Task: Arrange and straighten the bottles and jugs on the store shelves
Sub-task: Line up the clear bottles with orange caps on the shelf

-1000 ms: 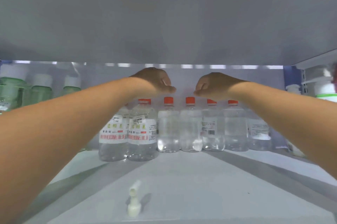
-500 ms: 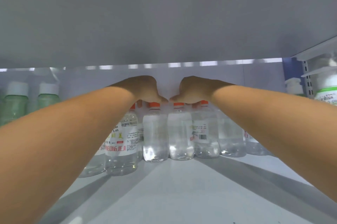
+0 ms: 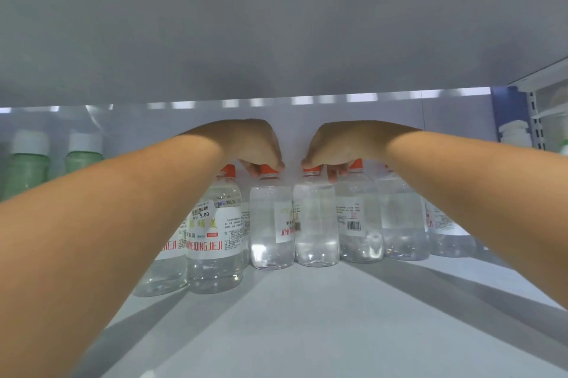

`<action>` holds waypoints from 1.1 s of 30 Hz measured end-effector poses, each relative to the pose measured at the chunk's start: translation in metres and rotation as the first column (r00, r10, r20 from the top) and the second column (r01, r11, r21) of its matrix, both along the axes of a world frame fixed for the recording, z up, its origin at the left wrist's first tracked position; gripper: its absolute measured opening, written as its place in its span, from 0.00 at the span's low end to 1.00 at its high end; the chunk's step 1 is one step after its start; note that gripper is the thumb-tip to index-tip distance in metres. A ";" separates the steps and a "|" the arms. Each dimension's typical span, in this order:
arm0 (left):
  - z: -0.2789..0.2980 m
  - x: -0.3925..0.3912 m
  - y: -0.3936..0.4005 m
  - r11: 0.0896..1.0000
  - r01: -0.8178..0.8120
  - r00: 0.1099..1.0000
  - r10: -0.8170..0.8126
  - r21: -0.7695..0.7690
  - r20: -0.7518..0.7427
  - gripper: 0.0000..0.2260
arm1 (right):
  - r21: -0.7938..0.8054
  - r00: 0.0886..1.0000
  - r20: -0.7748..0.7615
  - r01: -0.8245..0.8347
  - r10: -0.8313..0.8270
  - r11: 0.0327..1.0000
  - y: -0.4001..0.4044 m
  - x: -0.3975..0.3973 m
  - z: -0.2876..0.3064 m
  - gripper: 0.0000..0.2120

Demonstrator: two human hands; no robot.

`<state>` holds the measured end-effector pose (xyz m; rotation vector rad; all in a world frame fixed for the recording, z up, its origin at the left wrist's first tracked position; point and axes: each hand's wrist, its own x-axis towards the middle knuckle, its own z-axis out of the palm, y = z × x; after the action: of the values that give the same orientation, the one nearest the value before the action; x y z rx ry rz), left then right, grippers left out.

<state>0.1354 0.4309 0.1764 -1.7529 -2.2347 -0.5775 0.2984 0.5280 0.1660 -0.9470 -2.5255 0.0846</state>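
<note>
Several clear bottles with orange caps and white labels stand in a row at the back of a grey shelf (image 3: pixel 307 316). My left hand (image 3: pixel 255 147) grips the cap of one middle bottle (image 3: pixel 270 224) from above. My right hand (image 3: pixel 338 147) grips the cap of the bottle beside it (image 3: pixel 316 224), with one finger hanging down between that bottle and its right neighbour (image 3: pixel 359 224). A labelled bottle (image 3: pixel 215 242) stands further forward at the left, partly behind my left forearm.
Green bottles with white caps (image 3: pixel 27 162) stand at the far left. The underside of the shelf above (image 3: pixel 276 24) hangs low over my hands. A blue upright (image 3: pixel 507 113) and white containers (image 3: pixel 516 131) are at the right. The shelf's front half is bare.
Both hands have come down from above the row onto the orange caps and closed on them. The view has moved closer in under the upper shelf.
</note>
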 end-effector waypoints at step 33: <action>-0.001 0.008 -0.018 0.988 -0.123 0.976 0.103 -0.094 -0.191 0.18 | 0.024 1.000 -0.030 -0.005 0.006 1.000 -0.020 0.013 -0.006 0.12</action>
<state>0.1437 0.4126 0.1755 -1.6391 -2.2513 -0.2644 0.3116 0.5077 0.1603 -0.9230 -2.4960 0.0694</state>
